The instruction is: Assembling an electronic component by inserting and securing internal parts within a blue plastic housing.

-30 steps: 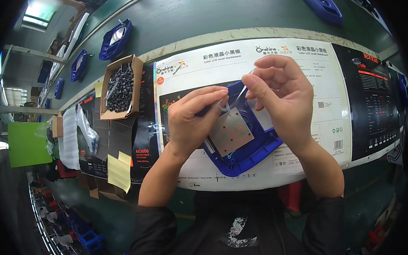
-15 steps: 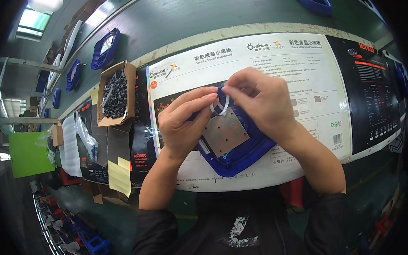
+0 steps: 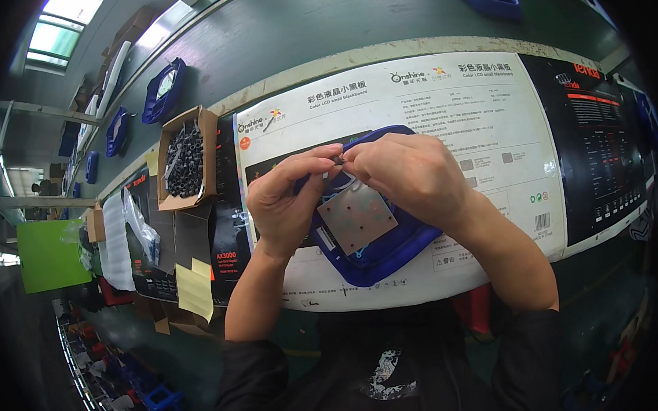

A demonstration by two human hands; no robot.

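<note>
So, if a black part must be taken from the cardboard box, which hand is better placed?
Probably the left hand: it is nearer to the cardboard box, while the right hand would likely have to reach past it. But both hands meet at a small dark piece.

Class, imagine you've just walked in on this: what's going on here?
A person's left hand and right hand meet at the fingertips, pinching a small dark piece, with a pale strip just below it. Beneath the hands, a blue plastic housing rests on a white printed sheet, with a flat, squarish plate lying over it. Off to the left, an open cardboard box holds many small dark parts.
</note>
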